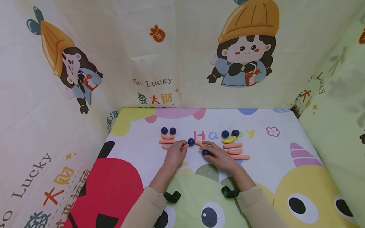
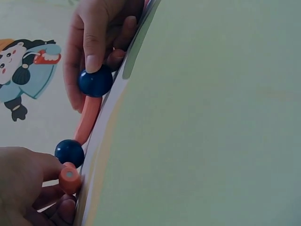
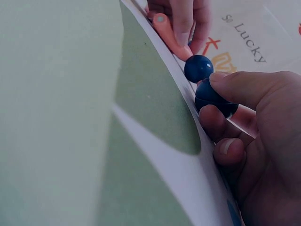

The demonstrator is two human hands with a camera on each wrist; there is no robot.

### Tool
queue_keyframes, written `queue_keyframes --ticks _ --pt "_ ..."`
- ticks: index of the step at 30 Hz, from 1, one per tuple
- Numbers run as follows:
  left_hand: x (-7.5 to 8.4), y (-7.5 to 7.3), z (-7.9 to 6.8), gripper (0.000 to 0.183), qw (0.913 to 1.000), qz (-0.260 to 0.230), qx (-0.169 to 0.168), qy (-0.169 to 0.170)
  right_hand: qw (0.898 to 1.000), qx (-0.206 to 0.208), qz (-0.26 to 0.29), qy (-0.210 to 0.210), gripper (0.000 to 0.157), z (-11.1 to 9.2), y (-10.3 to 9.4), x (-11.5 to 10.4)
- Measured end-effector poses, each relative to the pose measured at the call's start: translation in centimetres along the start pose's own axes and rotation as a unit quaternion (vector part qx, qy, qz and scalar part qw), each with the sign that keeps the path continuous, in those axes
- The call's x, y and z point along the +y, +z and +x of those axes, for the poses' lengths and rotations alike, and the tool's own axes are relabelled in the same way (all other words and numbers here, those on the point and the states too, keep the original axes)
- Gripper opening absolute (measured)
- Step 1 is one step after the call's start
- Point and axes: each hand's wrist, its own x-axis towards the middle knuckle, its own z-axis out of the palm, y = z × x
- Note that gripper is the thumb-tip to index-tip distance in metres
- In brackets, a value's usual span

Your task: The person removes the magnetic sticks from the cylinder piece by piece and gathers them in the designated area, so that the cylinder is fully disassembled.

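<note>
Near the middle of the table, my left hand (image 1: pixel 176 153) pinches a short coral rod (image 2: pixel 69 181) with a grey dot in its end. That rod meets a dark blue ball (image 1: pixel 190 142), which stands between the hands. From this ball a curved coral rod (image 2: pixel 88 121) runs to a second dark blue ball (image 2: pixel 96 81). My right hand (image 1: pixel 219 155) holds the second ball between thumb and fingers, its fingertips beside the curved rod. In the right wrist view the hand partly covers this ball (image 3: pixel 212 98).
Left of the hands lie two blue balls (image 1: pixel 168 130) above several coral rods (image 1: pixel 167 141). To the right, two more blue balls (image 1: pixel 230 133) touch a yellow curved rod (image 1: pixel 229 139), with coral rods (image 1: pixel 233 145) below. A printed cloth wall (image 1: pixel 194 91) rises behind the table.
</note>
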Motion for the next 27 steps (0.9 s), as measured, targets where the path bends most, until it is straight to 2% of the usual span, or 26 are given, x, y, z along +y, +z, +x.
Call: queue_keyframes --ticks 8,21,27 --pt "0.1 -0.47 -0.18 0.033 0.9995 -0.024 -0.014 -0.017 1.0 0.0 -0.002 -0.004 0.045 0.01 -0.02 0.08" --pt "0.17 -0.82 -0.07 0.034 0.9994 0.015 -0.03 0.006 1.0 0.002 0.001 0.002 0.044 -0.12 -0.11 -0.21" --pt "0.12 -0.82 0.04 0.034 0.9994 0.017 -0.029 0.0 1.0 0.001 0.001 0.002 0.043 -0.11 -0.14 -0.26"
